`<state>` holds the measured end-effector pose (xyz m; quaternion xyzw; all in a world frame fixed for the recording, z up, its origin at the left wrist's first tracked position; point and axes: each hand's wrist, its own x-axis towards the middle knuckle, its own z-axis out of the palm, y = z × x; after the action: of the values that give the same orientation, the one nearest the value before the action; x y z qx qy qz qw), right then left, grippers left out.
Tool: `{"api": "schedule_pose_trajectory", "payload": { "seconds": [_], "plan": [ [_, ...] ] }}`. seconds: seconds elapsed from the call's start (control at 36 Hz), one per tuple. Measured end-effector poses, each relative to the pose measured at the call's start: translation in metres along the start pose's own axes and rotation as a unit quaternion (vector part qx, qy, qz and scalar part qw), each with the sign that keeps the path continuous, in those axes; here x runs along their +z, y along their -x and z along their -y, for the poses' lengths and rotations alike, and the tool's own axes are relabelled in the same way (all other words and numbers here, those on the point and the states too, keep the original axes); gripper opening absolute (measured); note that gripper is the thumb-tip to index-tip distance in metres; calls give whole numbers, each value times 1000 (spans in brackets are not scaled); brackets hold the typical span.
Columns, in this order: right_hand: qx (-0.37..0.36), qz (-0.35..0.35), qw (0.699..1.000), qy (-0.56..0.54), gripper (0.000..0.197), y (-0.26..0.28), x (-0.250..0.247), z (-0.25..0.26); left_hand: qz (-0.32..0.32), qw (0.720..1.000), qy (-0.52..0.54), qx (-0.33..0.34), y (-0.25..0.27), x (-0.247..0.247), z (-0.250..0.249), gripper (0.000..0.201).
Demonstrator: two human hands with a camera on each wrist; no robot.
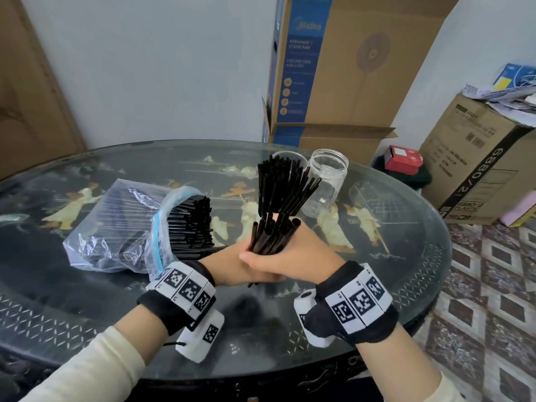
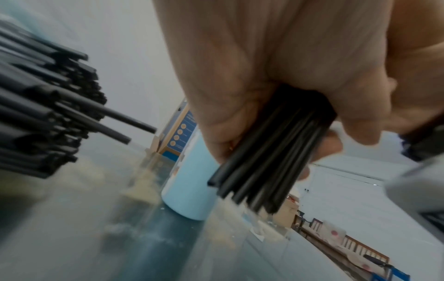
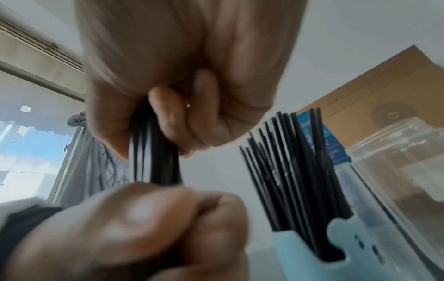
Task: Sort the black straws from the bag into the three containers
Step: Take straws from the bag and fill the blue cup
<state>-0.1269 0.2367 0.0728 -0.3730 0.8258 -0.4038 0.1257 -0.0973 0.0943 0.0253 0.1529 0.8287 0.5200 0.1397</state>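
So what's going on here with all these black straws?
A person is sorting black straws at a glass-topped table. Both hands, the left hand and the right hand, grip one bundle of straws above the table. More straws stick out of the open plastic bag on the left. A light blue holder already has straws standing in it, and the clear jar looks empty.

I sit at a round glass-topped table (image 1: 406,256) with painted figures, facing a pale wall (image 1: 159,68), cardboard boxes (image 1: 348,68) stacked behind it and patterned floor tiles (image 1: 493,300) to my right.
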Motion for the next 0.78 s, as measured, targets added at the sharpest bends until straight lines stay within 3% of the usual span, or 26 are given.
{"api": "schedule_pose_trajectory", "payload": {
  "seconds": [0.06,0.14,0.19,0.28,0.33,0.42,0.5,0.58,0.67,0.78],
  "plan": [
    [-7,-12,1000,-12,12,1,-2,1,-24,999,29,38,-3,2,0,30],
    [-17,-35,999,-21,5,-2,-17,4,-88,990,99,58,-9,7,4,57],
    [-28,-64,997,-44,5,-6,-32,5,-188,974,98,76,-16,10,6,75],
    [-52,-132,987,-70,13,-13,-55,5,-364,929,-3,67,-29,11,14,90],
    [-51,-169,981,-85,12,-19,-68,2,-405,912,-40,49,-42,9,20,104],
    [-43,-182,977,-100,5,-28,-79,-2,-382,924,-22,4,-60,4,29,132],
    [-34,-182,980,-78,9,-36,-84,-3,-334,941,34,-34,-74,-3,42,138],
    [-31,-162,984,-65,9,-42,-81,-6,-287,954,53,-71,-79,-7,48,122],
    [-17,-185,982,-28,34,-52,-68,-13,-282,954,12,-101,-79,-9,51,94],
    [-30,-209,974,79,25,-58,-49,-19,-284,953,-4,-102,-78,-10,53,92]
  ]
}}
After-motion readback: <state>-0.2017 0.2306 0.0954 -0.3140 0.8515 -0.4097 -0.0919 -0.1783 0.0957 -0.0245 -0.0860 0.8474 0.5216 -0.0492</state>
